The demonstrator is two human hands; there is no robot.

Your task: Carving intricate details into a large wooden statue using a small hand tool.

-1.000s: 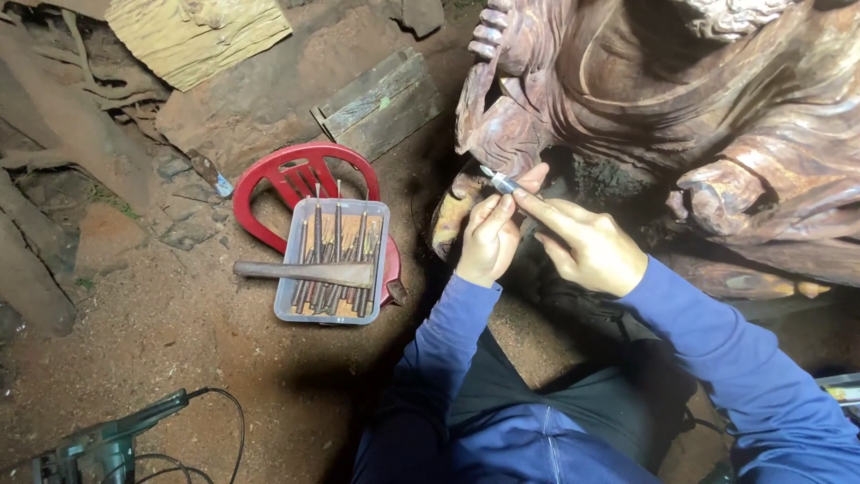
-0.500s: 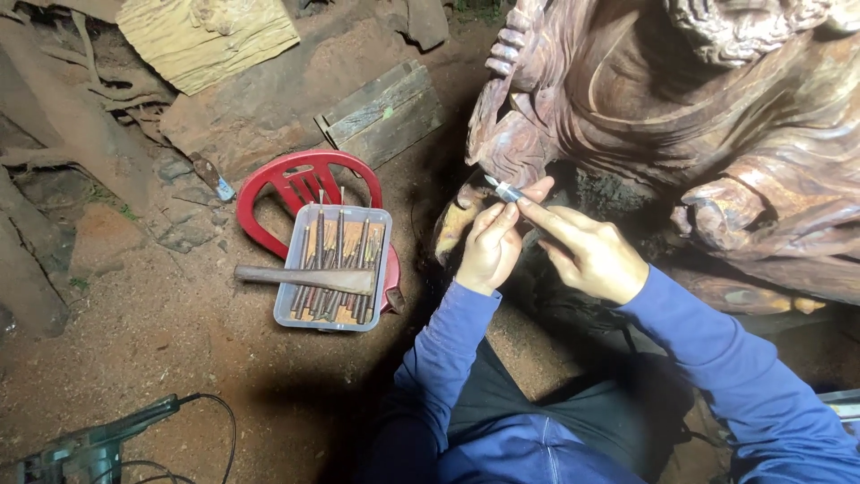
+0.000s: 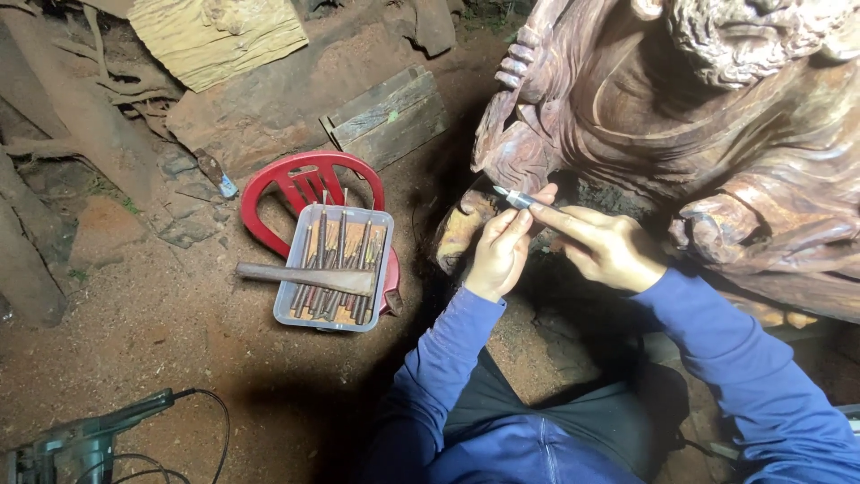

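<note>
Head view shows us two hands at work on one large reddish-brown wooden carving [image 3: 717,152], which fills the upper right and is cut off by the top and right edges. Our left hand [image 3: 500,251] has its fingers pressed together and curled against the carving's lower edge, the thumb meeting the shaft of one small metal chisel [image 3: 512,198]. Our right hand [image 3: 609,246] pinches that same chisel between thumb and extended forefinger, its blade tip touching the wood; the handle is hidden inside the grip, so we cannot tell its length. Well apart to the left, one grey tray [image 3: 291,309] lies on one red plastic stool [image 3: 269,193] and holds a row of carving tools; they overlap and we cannot count them surely, roughly ten. One wooden mallet [image 3: 309,278] lies across the tray. We see two weathered planks [image 3: 385,116] near the stool, one pale wooden block [image 3: 219,36] cut off at the top, and one green power tool [image 3: 81,439] with its cable at the lower left, partly out of frame. Deep shadow hides the ground beneath our arms.
</note>
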